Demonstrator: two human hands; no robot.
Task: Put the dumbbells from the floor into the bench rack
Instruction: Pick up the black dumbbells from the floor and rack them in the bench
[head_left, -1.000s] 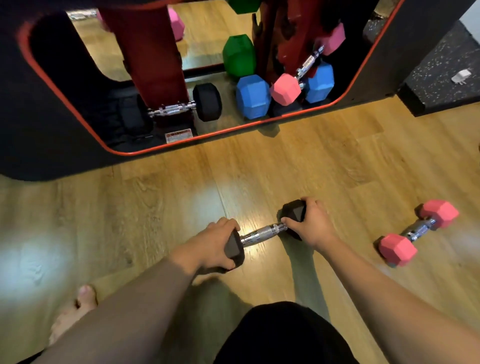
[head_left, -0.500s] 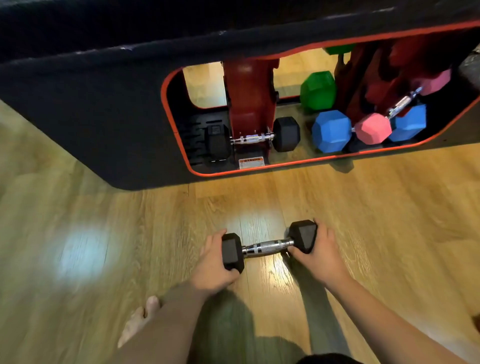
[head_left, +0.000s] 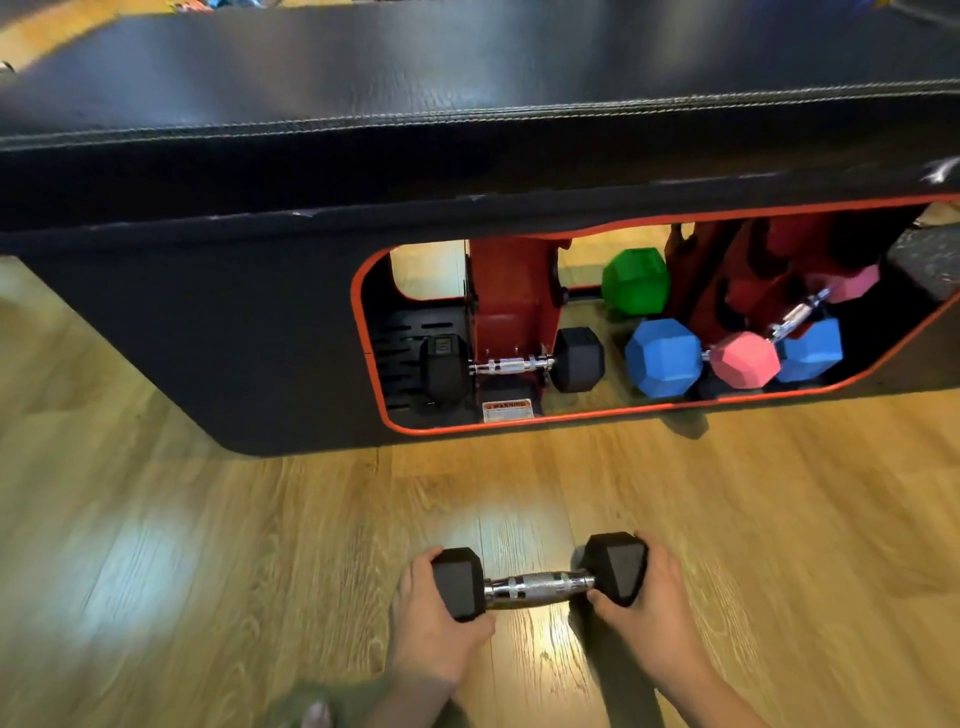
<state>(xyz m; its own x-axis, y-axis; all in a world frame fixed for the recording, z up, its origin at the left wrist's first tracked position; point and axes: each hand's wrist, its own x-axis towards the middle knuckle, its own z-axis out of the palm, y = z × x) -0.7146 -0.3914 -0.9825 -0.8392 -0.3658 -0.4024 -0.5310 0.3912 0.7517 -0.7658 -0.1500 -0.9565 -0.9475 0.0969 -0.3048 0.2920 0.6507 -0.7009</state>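
Observation:
A black hex dumbbell (head_left: 540, 586) with a chrome handle is held level just above the wood floor, a little in front of the bench. My left hand (head_left: 434, 623) grips its left head and my right hand (head_left: 647, 608) grips its right head. The black bench (head_left: 260, 322) has a red-rimmed side opening with a red rack (head_left: 511, 296) inside. Stored in there are another black dumbbell (head_left: 511, 364), a blue dumbbell (head_left: 662, 356), a pink dumbbell (head_left: 745, 359) leaning on the rack, and a green one (head_left: 636, 280) further back.
The bench's padded black top (head_left: 467, 67) fills the upper part of the view. Wood floor (head_left: 182, 571) stretches left and right of my hands. My bare toes (head_left: 317, 716) show at the bottom edge.
The view has swung left and up, so the pink dumbbell on the floor at the right is out of sight. Both hands keep their grip and the black dumbbell has come level.

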